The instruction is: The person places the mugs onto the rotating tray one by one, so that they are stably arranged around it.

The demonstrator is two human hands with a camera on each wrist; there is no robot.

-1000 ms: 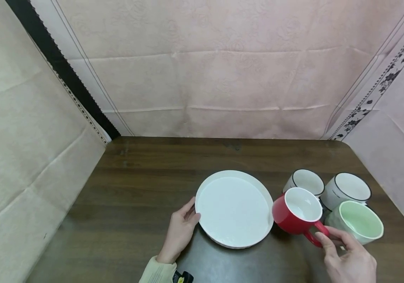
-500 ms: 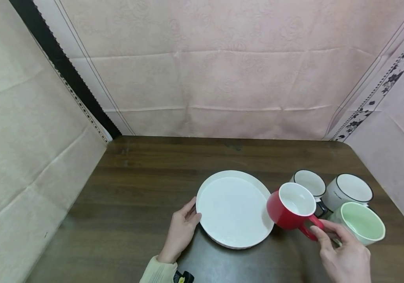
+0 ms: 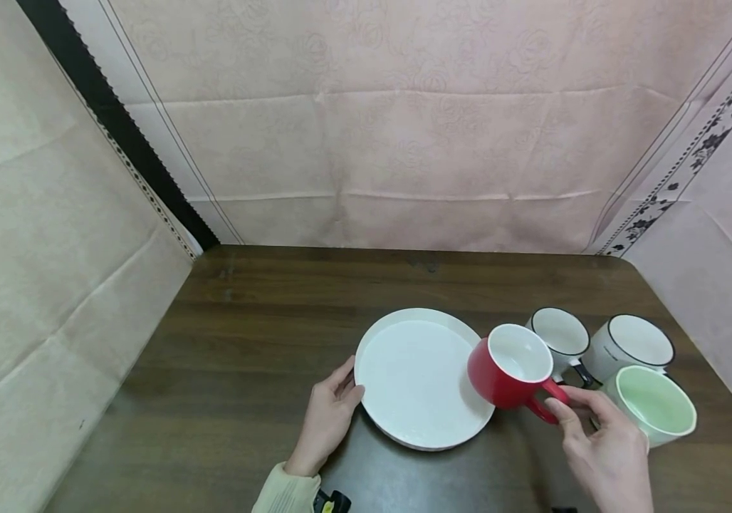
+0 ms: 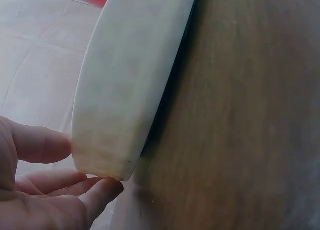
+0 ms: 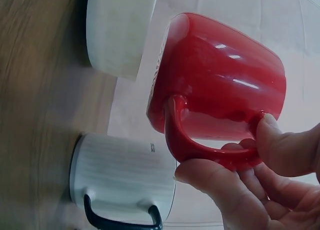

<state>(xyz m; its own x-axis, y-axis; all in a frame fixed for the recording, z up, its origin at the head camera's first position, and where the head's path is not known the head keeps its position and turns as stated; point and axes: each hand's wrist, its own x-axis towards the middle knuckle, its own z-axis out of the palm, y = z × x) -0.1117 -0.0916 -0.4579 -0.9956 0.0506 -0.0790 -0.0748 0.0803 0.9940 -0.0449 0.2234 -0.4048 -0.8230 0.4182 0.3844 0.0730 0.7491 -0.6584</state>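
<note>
My right hand [image 3: 603, 442] pinches the handle of a red mug [image 5: 225, 70] with a white inside. The red mug is held up off the table, over the right edge of a round white plate [image 3: 420, 385]; its opening tilts toward the camera. At the plate's left edge, my left hand [image 3: 326, 420] holds the rim, and the left wrist view shows thumb and fingers on the plate's thick side wall [image 4: 120, 80]. The plate's flat top bears nothing that shows. Behind the right hand stands a pale green mug [image 3: 654, 402], its near side partly hidden.
Two white mugs with dark rims stand at the back right: a smaller white mug [image 3: 560, 331] with a dark handle, and a larger white mug [image 3: 636, 340]. The brown wooden table [image 3: 244, 356] meets hanging cloth [image 3: 372, 164] at its back and sides.
My right hand has carried the red mug leftward and slightly up, from beside the plate to over its right edge. The left hand and the plate stay where they were.
</note>
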